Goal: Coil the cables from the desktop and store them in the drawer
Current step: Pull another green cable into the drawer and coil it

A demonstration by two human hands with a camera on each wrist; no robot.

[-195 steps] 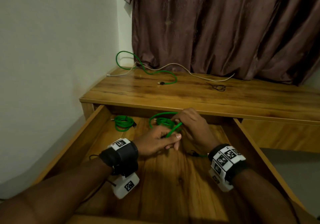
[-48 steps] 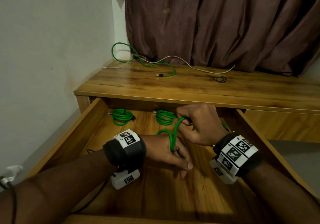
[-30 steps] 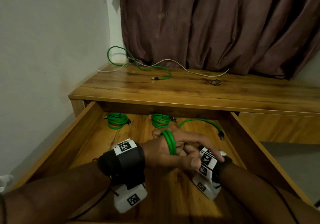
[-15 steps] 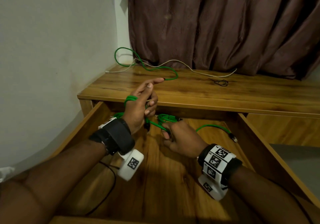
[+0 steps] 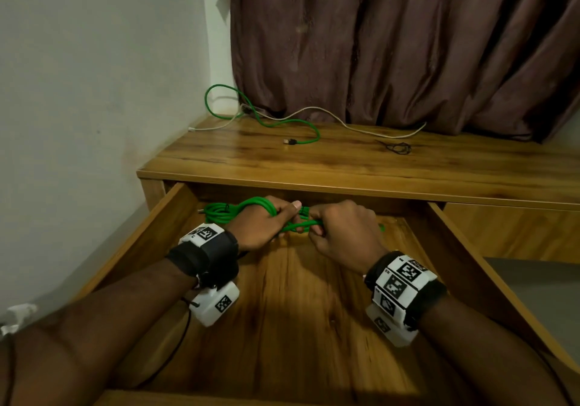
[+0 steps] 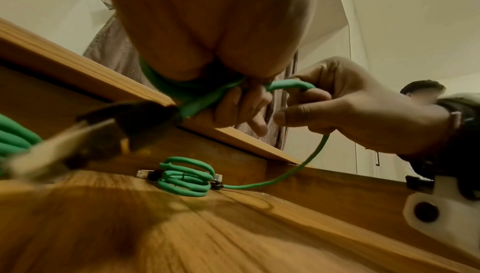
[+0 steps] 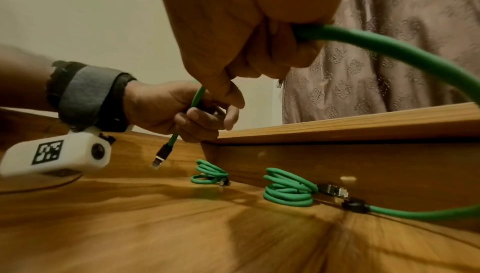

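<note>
A green cable (image 5: 258,202) is looped over the back of my left hand (image 5: 266,226), whose fingers curl round its strands. My right hand (image 5: 340,233), just to the right, grips the same cable (image 5: 301,225) in a fist. In the right wrist view one plug end (image 7: 161,155) hangs below the left hand (image 7: 182,113), and the other end (image 7: 415,213) trails along the drawer floor. Two coiled green cables (image 7: 209,172) (image 7: 288,189) lie at the back of the open drawer (image 5: 464,248). On the desktop lie a loose green cable (image 5: 301,140) and a white cable (image 5: 329,117).
A small black cable (image 5: 397,147) lies on the desktop at the right. A brown curtain (image 5: 392,44) hangs behind the desk and a white wall (image 5: 94,91) closes the left side. The desktop edge (image 5: 345,187) overhangs the drawer's back just beyond my hands.
My left hand has come down from the desktop edge into the drawer, its pointing finger now curled in. The right hand has closed in beside it, with the cable short between them.
</note>
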